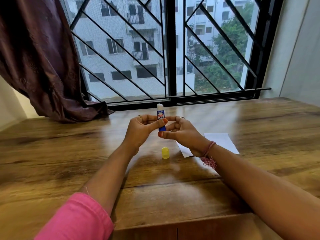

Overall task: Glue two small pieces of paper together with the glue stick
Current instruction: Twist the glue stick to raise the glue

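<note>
A blue glue stick [161,115] stands upright above the table, uncapped, with white glue showing at its top. My left hand [140,130] pinches its body between thumb and fingers. My right hand [181,134] holds the base of the stick with curled fingers and thumb. The yellow cap [165,152] lies on the table just below my hands. White paper [221,141] lies flat on the table to the right, partly hidden behind my right wrist; a second piece [185,150] peeks out under it.
The wooden table [69,153] runs to a barred window [171,49] at the back. A dark purple curtain [43,66] drapes onto the table's far left corner. A wall stands on the right.
</note>
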